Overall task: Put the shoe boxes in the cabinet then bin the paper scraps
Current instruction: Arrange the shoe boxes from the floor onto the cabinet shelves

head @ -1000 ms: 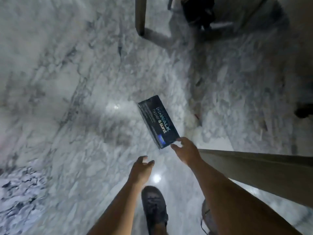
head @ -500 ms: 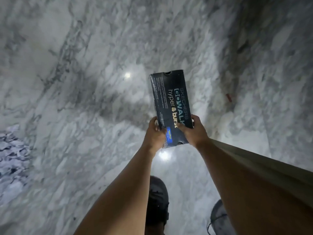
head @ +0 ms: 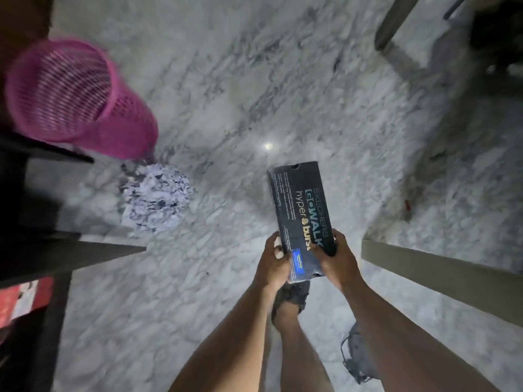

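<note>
The dark rectangular cardboard shoe box (head: 300,210) is gripped at its near end by the left hand (head: 273,264) and right hand (head: 335,257), above the marble floor (head: 226,80); it should be kept level toward the cabinet.

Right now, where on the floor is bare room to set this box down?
Bare floor lies beyond the shoe box, between the pink basket and the chair leg. It is crowded near the paper scraps.
</note>
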The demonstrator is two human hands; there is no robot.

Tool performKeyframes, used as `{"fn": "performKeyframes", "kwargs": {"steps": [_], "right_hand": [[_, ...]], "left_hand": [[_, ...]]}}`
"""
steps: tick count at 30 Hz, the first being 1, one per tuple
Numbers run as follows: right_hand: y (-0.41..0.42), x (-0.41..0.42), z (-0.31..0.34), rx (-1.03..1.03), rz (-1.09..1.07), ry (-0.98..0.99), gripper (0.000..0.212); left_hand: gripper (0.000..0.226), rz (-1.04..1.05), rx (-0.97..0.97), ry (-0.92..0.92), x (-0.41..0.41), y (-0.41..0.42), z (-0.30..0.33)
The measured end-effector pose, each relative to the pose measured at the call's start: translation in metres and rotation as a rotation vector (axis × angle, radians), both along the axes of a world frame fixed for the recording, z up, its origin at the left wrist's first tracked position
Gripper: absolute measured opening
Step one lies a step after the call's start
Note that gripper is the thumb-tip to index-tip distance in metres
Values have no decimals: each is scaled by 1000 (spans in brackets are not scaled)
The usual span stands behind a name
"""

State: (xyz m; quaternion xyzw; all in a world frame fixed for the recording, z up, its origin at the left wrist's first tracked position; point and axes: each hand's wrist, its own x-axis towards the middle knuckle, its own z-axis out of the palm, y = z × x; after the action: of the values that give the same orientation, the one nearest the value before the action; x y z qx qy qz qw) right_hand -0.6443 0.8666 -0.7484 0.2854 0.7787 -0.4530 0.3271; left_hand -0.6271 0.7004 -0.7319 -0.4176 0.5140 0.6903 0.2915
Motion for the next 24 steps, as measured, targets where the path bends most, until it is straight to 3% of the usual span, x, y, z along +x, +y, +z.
{"fn": "performKeyframes", "kwargs": {"steps": [4,9,13,17,21,24], "right_hand": [[-63,64,115,-2,202,18,53],[-170,182,231,-22,459,87,54],[-268,273,322,-101,662,127,41],[-345,318,330,-179,861,152,56],[-435,324,382,-230,923,270,62],[-498,308,412,-251,969,341,49]], "left_hand": [[51,78,41,-7,94,-70,122],[54,248,0,16,251,-169,266],[56,454,-70,12,369,-233,356],[60,623,-154,52,443,-292,409],[57,701,-238,137,460,-352,434],[55,735,-330,206,447,-403,447]]}}
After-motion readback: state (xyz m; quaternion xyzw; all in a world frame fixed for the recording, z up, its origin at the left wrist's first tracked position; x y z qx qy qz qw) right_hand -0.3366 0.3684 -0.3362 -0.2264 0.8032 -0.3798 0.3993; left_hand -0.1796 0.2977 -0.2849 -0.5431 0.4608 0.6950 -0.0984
